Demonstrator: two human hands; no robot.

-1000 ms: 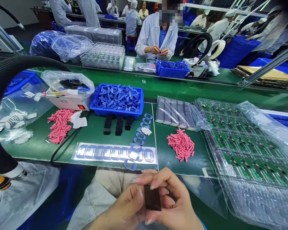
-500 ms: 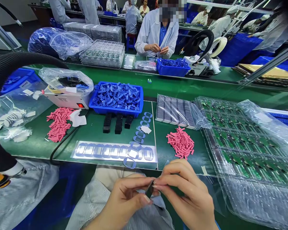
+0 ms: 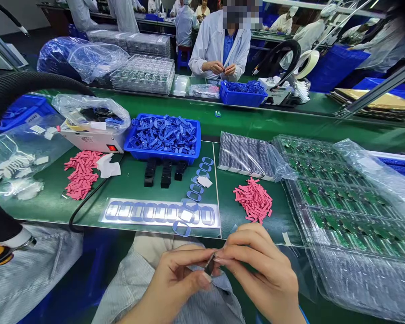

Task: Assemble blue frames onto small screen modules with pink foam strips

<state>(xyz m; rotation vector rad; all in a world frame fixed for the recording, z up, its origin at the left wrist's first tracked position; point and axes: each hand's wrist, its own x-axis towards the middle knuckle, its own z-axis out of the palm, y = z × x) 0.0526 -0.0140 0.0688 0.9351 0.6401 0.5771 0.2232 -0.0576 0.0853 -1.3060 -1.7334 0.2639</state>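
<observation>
My left hand [image 3: 175, 283] and my right hand [image 3: 263, 274] meet over my lap, below the table's front edge. Both pinch a small dark flat piece [image 3: 209, 265], seen edge-on between the fingertips. Just beyond them on the green mat lies a clear strip with blue frame outlines [image 3: 160, 213]. Loose blue frames [image 3: 197, 186] trail from the strip toward three short stacks of dark pieces [image 3: 164, 173]. A pile of pink strips [image 3: 254, 199] is a little ahead of my right hand.
A blue bin of blue frames [image 3: 164, 137] stands mid-table, a second pink pile [image 3: 81, 173] and a white box [image 3: 91, 137] to its left. Clear trays of green boards [image 3: 344, 211] fill the right. A black hose [image 3: 6, 103] curves at left. A person in white sits opposite.
The dark piece, held flat-on a second ago, is now turned edge-on. Both hands have risen slightly, with fingertips pinching it from each side.
</observation>
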